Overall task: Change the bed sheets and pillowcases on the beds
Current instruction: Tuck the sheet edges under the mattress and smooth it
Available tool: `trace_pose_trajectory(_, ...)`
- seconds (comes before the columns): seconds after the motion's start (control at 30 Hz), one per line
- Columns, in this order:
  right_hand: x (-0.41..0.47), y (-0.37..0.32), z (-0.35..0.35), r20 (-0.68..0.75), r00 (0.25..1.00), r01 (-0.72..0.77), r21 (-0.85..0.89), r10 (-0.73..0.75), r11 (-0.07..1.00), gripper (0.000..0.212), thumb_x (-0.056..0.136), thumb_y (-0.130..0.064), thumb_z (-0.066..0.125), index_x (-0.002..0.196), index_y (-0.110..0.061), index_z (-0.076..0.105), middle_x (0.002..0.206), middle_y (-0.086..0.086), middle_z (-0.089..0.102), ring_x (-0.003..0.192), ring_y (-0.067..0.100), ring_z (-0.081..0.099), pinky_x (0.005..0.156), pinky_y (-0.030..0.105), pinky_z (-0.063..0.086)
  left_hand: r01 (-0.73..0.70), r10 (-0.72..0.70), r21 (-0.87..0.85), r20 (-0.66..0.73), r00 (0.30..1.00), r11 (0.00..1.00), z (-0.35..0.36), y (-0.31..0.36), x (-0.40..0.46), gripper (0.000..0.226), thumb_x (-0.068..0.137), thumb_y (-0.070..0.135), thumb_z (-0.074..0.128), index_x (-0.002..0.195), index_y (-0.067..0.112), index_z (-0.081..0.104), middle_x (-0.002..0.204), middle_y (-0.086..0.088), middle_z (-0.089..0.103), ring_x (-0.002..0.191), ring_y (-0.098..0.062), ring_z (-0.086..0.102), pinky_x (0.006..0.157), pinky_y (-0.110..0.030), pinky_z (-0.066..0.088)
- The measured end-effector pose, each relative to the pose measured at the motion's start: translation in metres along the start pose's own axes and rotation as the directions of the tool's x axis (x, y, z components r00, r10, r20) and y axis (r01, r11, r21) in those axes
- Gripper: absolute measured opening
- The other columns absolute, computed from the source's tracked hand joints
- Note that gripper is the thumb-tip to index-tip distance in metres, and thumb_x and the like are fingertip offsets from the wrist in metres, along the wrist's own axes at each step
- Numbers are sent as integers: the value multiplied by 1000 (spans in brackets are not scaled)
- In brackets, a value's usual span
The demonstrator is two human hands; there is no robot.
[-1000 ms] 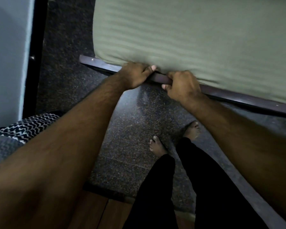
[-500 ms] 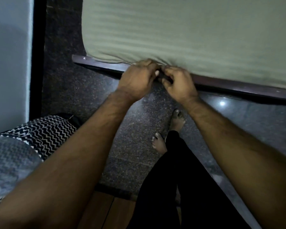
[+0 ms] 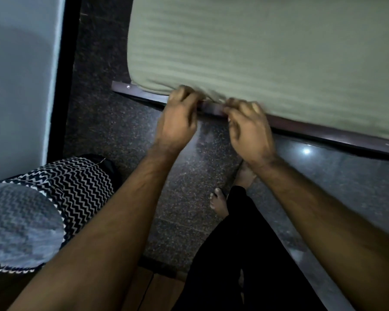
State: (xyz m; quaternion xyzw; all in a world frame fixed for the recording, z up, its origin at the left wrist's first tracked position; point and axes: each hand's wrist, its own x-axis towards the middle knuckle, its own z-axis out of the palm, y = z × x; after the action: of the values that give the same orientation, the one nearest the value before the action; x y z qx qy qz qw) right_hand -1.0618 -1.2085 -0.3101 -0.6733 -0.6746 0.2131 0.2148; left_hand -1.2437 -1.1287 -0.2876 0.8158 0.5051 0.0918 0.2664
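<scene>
Both hands, left (image 3: 177, 118) and right (image 3: 248, 126), curl and pinch the sheet (image 3: 256, 52) edge between them above the frame (image 3: 211, 107). Tucking well likely means pulling taut, then pushing it under evenly.

The sheet (image 3: 256, 52) is looking like matt green cloth with a faint woven stripe, the frame (image 3: 323, 133) is showing smooth, slightly shiny dark brown, the floor (image 3: 126, 131) is gleaming like polished speckled stone, and the zigzag cloth (image 3: 76, 182) is looking soft.
</scene>
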Motion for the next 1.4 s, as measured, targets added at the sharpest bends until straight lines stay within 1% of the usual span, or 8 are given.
trace_pose_trajectory(0.13,51,-24,17,94,990,103,29,-105,994,43,87,-5,55,129,-10,63,132,14,58,117,35,54,100,40,47,157,-144,294,-65,987,943,-32,-43,-1,32,90,15,49,118,12,64,120,-14,58,104,-36,57,87,-47,49)
trace_pose_trajectory(0.3,75,-53,48,240,942,253,-44,-236,966,39,90,-9,57,129,-11,63,126,11,62,111,33,59,90,40,52,75,-77,314,-8,997,947,-51,-72,8,28,95,16,48,116,11,66,115,-11,61,103,-35,57,83,-47,48)
trace_pose_trajectory(0.53,60,-72,67,205,970,171,-179,-133,969,59,77,2,67,135,0,57,126,17,61,113,34,58,96,37,50,-42,67,427,-44,997,903,-29,-94,-21,35,91,7,53,124,3,66,122,-15,66,104,-36,61,101,-44,47)
trace_pose_trajectory(0.87,95,-95,66,224,971,-52,-128,80,990,45,82,-6,53,125,-8,65,116,14,66,107,36,60,90,41,53,12,2,288,-48,999,957,-33,-93,-11,36,99,21,46,128,8,62,125,-13,63,114,-32,56,107,-41,40)
trace_pose_trajectory(1.1,104,-98,94,186,973,-120,-109,139,987,22,83,-16,46,89,-6,64,90,20,67,86,40,59,78,46,44,-146,85,195,292,953,970,-54,-126,46,38,91,25,36,100,6,69,101,-20,66,99,-40,59,85,-45,41)
trace_pose_trajectory(1.27,113,-95,85,231,951,-202,-39,206,979,27,93,-17,45,97,-5,69,99,22,69,94,42,60,86,43,45,160,-128,-48,402,907,986,-66,-117,78,32,102,21,46,86,8,70,83,-10,72,82,-27,67,77,-31,48)
trace_pose_trajectory(1.33,106,-94,74,168,957,-251,83,235,964,26,98,-16,50,110,-9,72,106,17,73,101,36,65,91,35,48,440,-344,-329,311,886,836,-80,-114,80,38,107,26,42,79,14,65,63,-2,67,59,-20,64,61,-29,50)
trace_pose_trajectory(1.4,92,-101,67,32,963,-266,241,266,933,26,99,-9,52,115,-9,72,111,8,75,105,24,68,98,25,47,582,-558,-343,176,811,738,-96,-116,82,36,107,32,41,91,13,67,80,-12,72,76,-32,70,69,-36,56)
